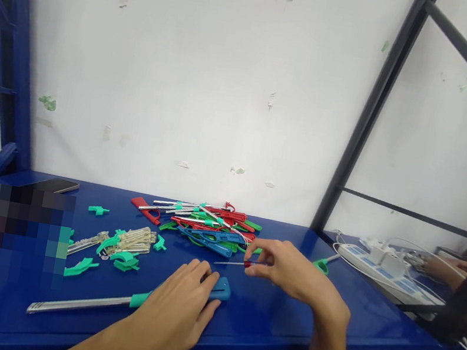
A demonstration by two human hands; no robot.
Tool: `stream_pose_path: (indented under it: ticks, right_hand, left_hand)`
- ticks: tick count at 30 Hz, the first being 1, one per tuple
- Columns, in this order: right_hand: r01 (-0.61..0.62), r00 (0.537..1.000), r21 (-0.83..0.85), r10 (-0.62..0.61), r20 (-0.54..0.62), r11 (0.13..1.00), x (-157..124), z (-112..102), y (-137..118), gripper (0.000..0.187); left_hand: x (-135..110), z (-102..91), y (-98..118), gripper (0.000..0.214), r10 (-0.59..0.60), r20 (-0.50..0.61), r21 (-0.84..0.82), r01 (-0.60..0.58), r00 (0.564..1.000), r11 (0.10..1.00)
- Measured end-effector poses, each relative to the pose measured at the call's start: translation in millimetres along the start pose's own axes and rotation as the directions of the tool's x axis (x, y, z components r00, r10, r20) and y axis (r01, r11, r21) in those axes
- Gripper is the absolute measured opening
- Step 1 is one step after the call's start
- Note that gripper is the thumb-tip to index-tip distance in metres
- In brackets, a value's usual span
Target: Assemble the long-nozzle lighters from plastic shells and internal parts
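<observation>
Under my left hand lies what looks like a stick lighter, with a metal tube, a teal collar and a blue handle. My left fingers are curled over the handle and hide its middle part. The tube points left along the tabletop. My right hand pinches a small screwdriver by its red handle, just above the table. Its thin shaft points left, a little beyond the blue handle's end, apart from it.
Behind my hands is a pile of red, green and blue plastic handles with metal tubes. Teal pieces and slim metal parts lie left. A phone, a green-handled item, power strips and another person's hand are farther out.
</observation>
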State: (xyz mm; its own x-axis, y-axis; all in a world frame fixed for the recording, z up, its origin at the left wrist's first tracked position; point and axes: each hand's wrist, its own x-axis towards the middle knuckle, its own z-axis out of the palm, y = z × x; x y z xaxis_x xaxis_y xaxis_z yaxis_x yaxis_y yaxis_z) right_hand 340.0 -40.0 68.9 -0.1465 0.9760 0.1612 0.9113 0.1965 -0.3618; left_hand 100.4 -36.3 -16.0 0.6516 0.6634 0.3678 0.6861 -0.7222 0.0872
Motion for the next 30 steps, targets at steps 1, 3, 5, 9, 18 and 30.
stream_pose_path:
  ticks: [1, 3, 5, 9, 18, 30]
  right_hand:
    - [0.010, 0.999, 0.018, -0.011, 0.044, 1.000, 2, 3, 1, 0.010]
    - [0.011, 0.994, 0.039, -0.015, 0.107, 0.999, 7, 8, 4, 0.014]
    - [-0.007, 0.993, 0.030, 0.003, 0.121, 1.000, 10, 10, 8, 0.023]
    - [0.028, 0.990, 0.037, -0.032, 0.140, 0.999, 5, 7, 6, 0.052]
    - [0.346, 0.768, 0.470, -0.533, 0.354, 0.812, -6, -4, -26, 0.092]
    - [0.347, 0.766, 0.687, -0.616, 0.184, 0.638, -6, 5, -48, 0.069]
  left_hand:
    - [0, -0.1, 0, 0.038, -0.003, -0.005, -0.007, 0.003, 1.000, 1.000]
    - [1, -1.1, 0, 0.032, 0.003, -0.010, -0.027, -0.003, 1.000, 1.000]
    - [1, -2.3, 0, 0.028, 0.032, -0.015, -0.046, -0.033, 0.999, 0.998]
    - [-1, -2.4, 0, 0.032, 0.140, -0.090, 0.002, -0.141, 0.986, 0.990]
    - [-5, -36.2, 1, 0.021, 0.582, -0.466, 0.235, -0.540, 0.667, 0.808]
    - [-11, -40.6, -8, 0.030, 0.585, -0.624, 0.100, -0.690, 0.517, 0.717]
